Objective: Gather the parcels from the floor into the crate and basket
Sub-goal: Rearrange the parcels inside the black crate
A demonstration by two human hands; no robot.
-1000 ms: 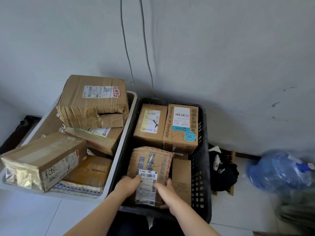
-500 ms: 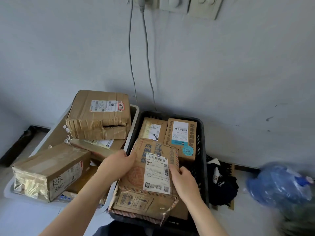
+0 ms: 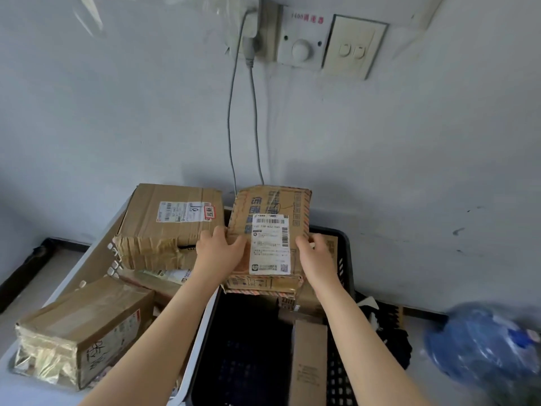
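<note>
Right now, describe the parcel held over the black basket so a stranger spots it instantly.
Below the wall switches, a black basket sits right of a white crate. Over the basket's far end, the left grip and right grip hold a brown parcel by its sides. Unlike the plain taped cartons, it alone has a striped airmail-style border.

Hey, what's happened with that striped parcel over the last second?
The left hand and right hand kept their grip and lifted the striped parcel out of the front of the black crate, raising it toward the wall. The taped box and its neighbours in the white bin stayed put.
</note>
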